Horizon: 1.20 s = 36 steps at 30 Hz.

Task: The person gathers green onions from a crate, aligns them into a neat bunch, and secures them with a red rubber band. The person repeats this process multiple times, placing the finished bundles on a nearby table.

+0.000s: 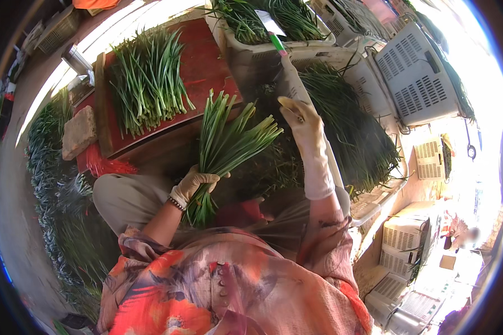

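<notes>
My left hand (197, 184), in a pale glove with a beaded bracelet at the wrist, grips a bunch of long green leafy stalks (230, 138), probably garlic chives. The pale cut ends fan out upward and the leaf tips hang below my fist. My right hand (304, 121), also gloved, is raised beside the long rim of a plastic crate (335, 163), to the right of the bunch and apart from it. Its fingers are slightly parted, and I see nothing held in them. More stalks (151, 79) lie in a pile on a red board (205, 63).
A knife with a green and red handle (278, 44) rests by a crate of greens. Dark green leaves (348, 130) fill the right-hand crate. A brick (79, 132) and red ties (109, 163) lie left. Bundled greens (50, 176) cover the floor; stacked crates (419, 75) stand right.
</notes>
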Available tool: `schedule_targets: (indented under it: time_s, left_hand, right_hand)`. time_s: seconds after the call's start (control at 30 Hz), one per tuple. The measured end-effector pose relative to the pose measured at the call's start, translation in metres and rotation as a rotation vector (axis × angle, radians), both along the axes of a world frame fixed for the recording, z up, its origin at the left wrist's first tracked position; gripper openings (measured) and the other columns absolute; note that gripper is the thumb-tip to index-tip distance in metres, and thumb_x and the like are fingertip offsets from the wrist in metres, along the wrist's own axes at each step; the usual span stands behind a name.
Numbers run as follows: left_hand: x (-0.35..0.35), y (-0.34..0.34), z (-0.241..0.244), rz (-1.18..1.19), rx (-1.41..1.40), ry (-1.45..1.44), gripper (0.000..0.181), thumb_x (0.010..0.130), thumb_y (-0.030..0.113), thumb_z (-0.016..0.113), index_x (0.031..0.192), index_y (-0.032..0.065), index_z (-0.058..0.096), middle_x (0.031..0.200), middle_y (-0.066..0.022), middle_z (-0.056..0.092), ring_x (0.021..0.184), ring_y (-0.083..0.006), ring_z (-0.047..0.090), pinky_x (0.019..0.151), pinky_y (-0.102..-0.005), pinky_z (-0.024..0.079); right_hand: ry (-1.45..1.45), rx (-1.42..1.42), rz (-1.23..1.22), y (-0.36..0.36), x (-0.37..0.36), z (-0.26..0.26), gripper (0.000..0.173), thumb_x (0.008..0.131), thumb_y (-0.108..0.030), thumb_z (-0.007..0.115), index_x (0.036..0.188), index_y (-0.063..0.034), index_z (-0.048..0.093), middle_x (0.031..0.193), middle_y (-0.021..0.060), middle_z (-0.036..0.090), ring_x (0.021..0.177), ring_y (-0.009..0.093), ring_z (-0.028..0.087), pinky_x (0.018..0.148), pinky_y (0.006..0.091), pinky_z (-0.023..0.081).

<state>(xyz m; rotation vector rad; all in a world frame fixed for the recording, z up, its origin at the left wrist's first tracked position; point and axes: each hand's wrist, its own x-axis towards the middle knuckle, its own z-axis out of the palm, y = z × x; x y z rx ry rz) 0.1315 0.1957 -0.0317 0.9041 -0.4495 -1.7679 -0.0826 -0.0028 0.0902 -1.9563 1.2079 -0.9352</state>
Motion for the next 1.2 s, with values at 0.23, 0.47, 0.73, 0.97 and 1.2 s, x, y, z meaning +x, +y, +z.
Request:
schedule_targets:
  time_s: [0.23,0.47,0.73,0.97,1.2]
  left_hand:
    - [0.001,0.000,0.003,-0.070,-0.004,-0.098,0.042,0.075,0.007,0.074,0.113,-0.0046,0.061,0.103,-0.0183,0.068,0.053,-0.0101,0.054,0.050,-0.0221,0.045]
    - [0.003,-0.003,0.000,-0.120,-0.052,0.047,0.045,0.076,0.008,0.074,0.117,-0.0036,0.058,0.101,-0.0181,0.066,0.051,-0.0113,0.053,0.049,-0.0231,0.043]
    - [0.001,-0.001,-0.007,-0.193,-0.018,0.058,0.048,0.074,0.012,0.076,0.116,-0.0016,0.058,0.098,-0.0172,0.066,0.049,-0.0115,0.051,0.047,-0.0239,0.042]
    - [0.001,-0.003,0.000,-0.277,-0.051,0.017,0.049,0.074,0.013,0.077,0.117,-0.0002,0.059,0.098,-0.0179,0.066,0.048,-0.0117,0.051,0.046,-0.0230,0.042]
    - [0.004,-0.001,-0.003,-0.259,-0.069,0.066,0.045,0.076,0.017,0.075,0.114,-0.0010,0.060,0.098,-0.0172,0.065,0.047,-0.0116,0.050,0.046,-0.0251,0.040]
  right_hand:
    - [0.577,0.634,0.389,-0.046,0.035,-0.017,0.027,0.077,-0.029,0.072,0.098,-0.0125,0.074,0.080,0.0058,0.070,0.077,0.017,0.064,0.073,0.0310,0.049]
    - [-0.259,0.546,0.247,-0.044,-0.014,-0.007,0.024,0.091,-0.016,0.058,0.080,0.0006,0.071,0.079,0.0061,0.071,0.064,0.012,0.059,0.062,0.0252,0.047]
    - [-0.021,0.267,0.526,-0.048,0.013,0.001,0.023,0.088,0.007,0.054,0.102,-0.0001,0.071,0.098,0.0076,0.072,0.094,0.014,0.066,0.081,0.0267,0.054]
    - [0.014,1.058,0.851,-0.053,0.049,0.008,0.017,0.086,-0.002,0.061,0.100,0.0004,0.070,0.092,0.0056,0.068,0.077,0.014,0.065,0.073,0.0231,0.053]
    - [-0.338,0.412,0.380,-0.048,-0.042,0.022,0.014,0.089,-0.010,0.059,0.082,-0.0027,0.069,0.080,0.0045,0.063,0.062,0.010,0.054,0.062,0.0218,0.046]
